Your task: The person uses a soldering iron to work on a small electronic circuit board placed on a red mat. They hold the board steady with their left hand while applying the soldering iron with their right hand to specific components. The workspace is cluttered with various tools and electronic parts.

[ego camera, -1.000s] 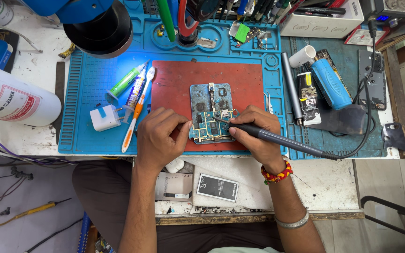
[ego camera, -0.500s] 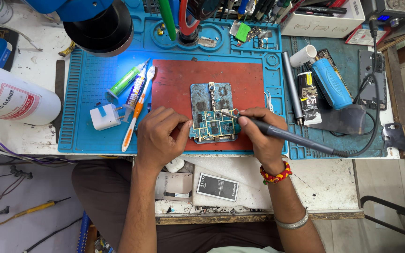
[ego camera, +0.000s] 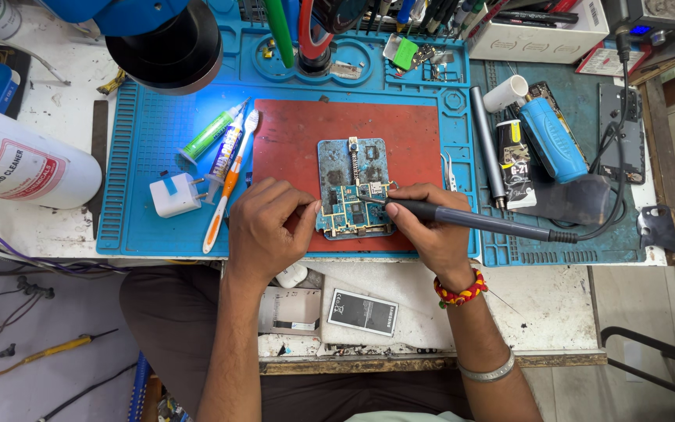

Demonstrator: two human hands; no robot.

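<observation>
Head view shows the right hand [ego camera: 433, 233] pinching a dark soldering pen [ego camera: 470, 219], its tip on the circuit board [ego camera: 355, 189] lying on the red mat [ego camera: 353, 129]. The left hand [ego camera: 263, 230] pinches the board's left edge. A toothbrush [ego camera: 228, 184], syringes [ego camera: 214, 134] and white plug [ego camera: 172, 195] lie left. Nothing blocks the board.

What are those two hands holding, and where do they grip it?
The right hand holds a dark soldering iron near its front end, like a pen. The left hand pinches something thin at the circuit board's edge; I cannot tell what.
</observation>
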